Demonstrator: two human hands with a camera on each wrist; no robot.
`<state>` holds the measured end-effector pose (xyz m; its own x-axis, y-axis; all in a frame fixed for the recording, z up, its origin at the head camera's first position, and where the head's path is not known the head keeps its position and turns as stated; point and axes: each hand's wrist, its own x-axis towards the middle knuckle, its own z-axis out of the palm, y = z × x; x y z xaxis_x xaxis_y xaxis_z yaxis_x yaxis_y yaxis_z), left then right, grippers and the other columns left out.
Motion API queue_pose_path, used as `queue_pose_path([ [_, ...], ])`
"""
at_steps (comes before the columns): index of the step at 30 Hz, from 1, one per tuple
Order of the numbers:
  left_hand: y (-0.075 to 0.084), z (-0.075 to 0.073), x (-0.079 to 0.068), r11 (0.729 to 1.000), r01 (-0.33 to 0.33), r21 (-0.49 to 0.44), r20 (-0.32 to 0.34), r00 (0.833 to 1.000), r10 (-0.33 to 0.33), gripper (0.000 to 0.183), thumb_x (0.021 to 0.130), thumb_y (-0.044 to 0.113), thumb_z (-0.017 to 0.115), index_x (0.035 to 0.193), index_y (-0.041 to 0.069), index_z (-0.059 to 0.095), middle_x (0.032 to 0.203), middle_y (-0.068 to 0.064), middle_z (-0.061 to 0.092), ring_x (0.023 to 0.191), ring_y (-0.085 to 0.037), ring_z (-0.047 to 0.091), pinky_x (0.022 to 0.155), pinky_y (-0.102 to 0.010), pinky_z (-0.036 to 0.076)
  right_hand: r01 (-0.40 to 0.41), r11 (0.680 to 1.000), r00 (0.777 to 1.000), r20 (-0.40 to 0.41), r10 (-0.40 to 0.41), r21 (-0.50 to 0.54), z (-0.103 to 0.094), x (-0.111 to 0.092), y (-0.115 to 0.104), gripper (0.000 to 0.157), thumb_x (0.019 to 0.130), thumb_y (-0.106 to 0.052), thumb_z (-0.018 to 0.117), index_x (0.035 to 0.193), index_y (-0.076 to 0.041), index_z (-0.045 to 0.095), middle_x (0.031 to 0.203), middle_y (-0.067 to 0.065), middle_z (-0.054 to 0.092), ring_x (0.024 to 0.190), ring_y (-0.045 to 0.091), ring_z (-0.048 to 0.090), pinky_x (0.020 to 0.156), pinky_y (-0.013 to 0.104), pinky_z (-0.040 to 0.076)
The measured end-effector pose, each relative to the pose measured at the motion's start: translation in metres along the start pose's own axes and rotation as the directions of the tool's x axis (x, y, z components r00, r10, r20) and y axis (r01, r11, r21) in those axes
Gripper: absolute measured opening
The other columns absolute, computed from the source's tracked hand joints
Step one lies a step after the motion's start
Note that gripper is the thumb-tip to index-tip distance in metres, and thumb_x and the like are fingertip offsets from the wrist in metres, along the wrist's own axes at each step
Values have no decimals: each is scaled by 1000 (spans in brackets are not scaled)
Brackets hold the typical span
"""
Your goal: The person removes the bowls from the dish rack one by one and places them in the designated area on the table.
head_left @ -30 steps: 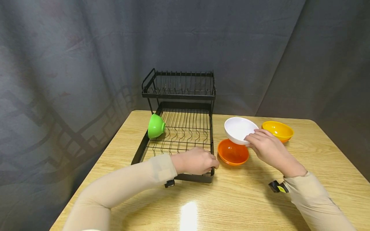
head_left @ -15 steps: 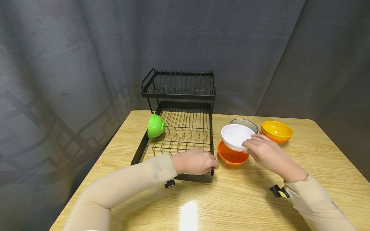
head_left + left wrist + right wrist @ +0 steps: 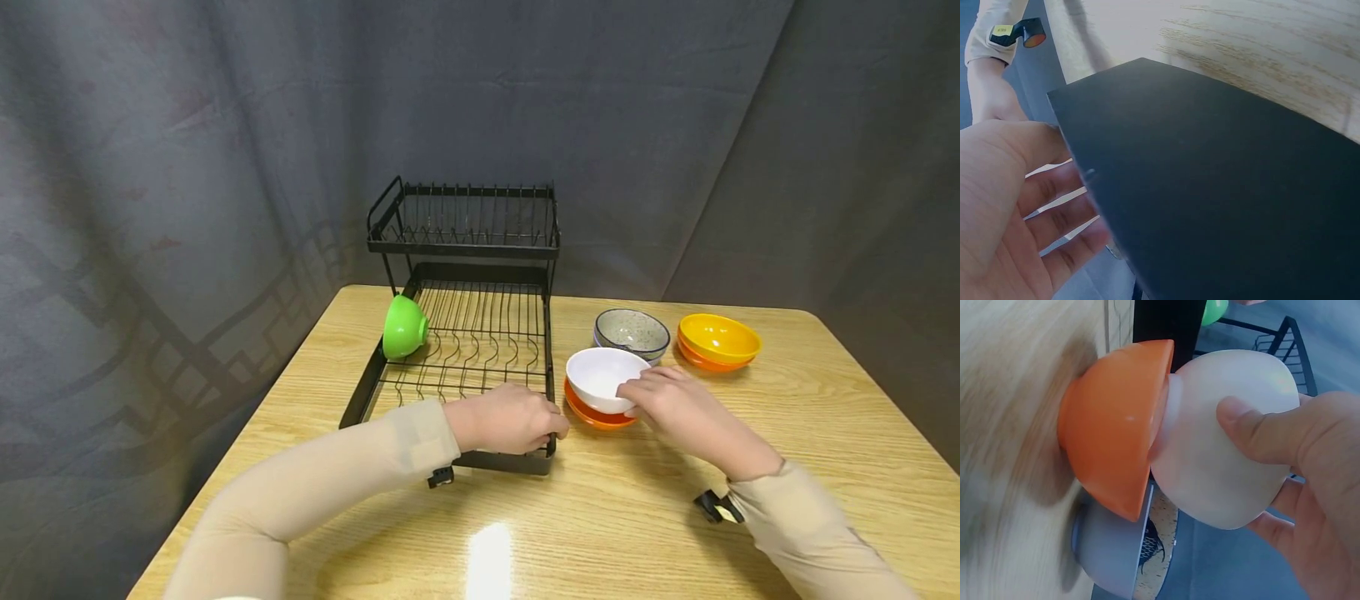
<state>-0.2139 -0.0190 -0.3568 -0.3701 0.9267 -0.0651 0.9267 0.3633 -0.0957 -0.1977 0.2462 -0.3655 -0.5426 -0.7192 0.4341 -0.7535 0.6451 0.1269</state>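
Note:
In the head view my right hand [image 3: 671,412] pinches the rim of a white bowl [image 3: 600,375], thumb on the outer wall. The white bowl's foot dips into the mouth of an orange bowl [image 3: 1110,425] standing on the table; whether it rests on the bottom is hidden. My left hand [image 3: 510,419] grips the right front corner of the black dish rack [image 3: 502,463]; in the left wrist view the rack's dark wall [image 3: 1197,175] lies between thumb and fingers. A green bowl [image 3: 405,327] is tipped on its side at the rack's left edge.
Behind the white bowl sits a speckled bowl [image 3: 632,327] with a dark rim and a fish drawing inside. Farther right, a yellow bowl [image 3: 718,336] is stacked in an orange one [image 3: 703,360]. The rack's upper tier [image 3: 465,249] rises at the back, before a grey curtain [image 3: 637,150].
My right hand has lowered the white bowl toward me and slightly left, down into the orange bowl. The speckled bowl behind has come into sight. The left hand stays put.

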Motion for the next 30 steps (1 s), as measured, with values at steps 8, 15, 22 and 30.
queue_pose_path([
  [8, 1, -1, 1, 1000, -4, 7, 10, 1000, 4, 18, 91, 18, 65, 108, 22, 67, 106, 10, 70, 90, -6, 66, 77, -18, 54, -26, 1000, 997, 76, 26, -1, 4, 0, -2, 29, 69, 0, 80, 94, -6, 65, 86, 1, 68, 83, 21, 64, 87, 45, 51],
  [15, 1, -1, 1, 1000, -6, 7, 8, 1000, 5, 18, 91, 18, 65, 108, 22, 67, 106, 10, 70, 90, -6, 66, 76, -18, 54, -44, 999, 991, 126, 44, -1, 5, 1, -2, 29, 70, -1, 80, 94, -7, 65, 86, -1, 68, 81, 19, 63, 86, 43, 51],
  [22, 0, -1, 1, 1000, -17, 9, -2, 1000, 17, 17, 90, 17, 65, 107, 21, 67, 104, 10, 70, 89, -6, 66, 76, -18, 54, -61, 998, 982, 180, 59, 4, 5, 3, -2, 29, 72, -3, 80, 96, -8, 65, 88, -1, 69, 84, 22, 64, 85, 44, 50],
  [30, 0, -1, 1, 1000, -17, 18, -5, 1000, 18, 17, 90, 18, 65, 107, 22, 67, 106, 10, 71, 91, -7, 66, 77, -18, 54, -77, 997, 974, 215, 72, 11, 7, 3, -2, 24, 78, -5, 75, 99, -7, 65, 93, 3, 69, 88, 25, 64, 88, 46, 50],
])
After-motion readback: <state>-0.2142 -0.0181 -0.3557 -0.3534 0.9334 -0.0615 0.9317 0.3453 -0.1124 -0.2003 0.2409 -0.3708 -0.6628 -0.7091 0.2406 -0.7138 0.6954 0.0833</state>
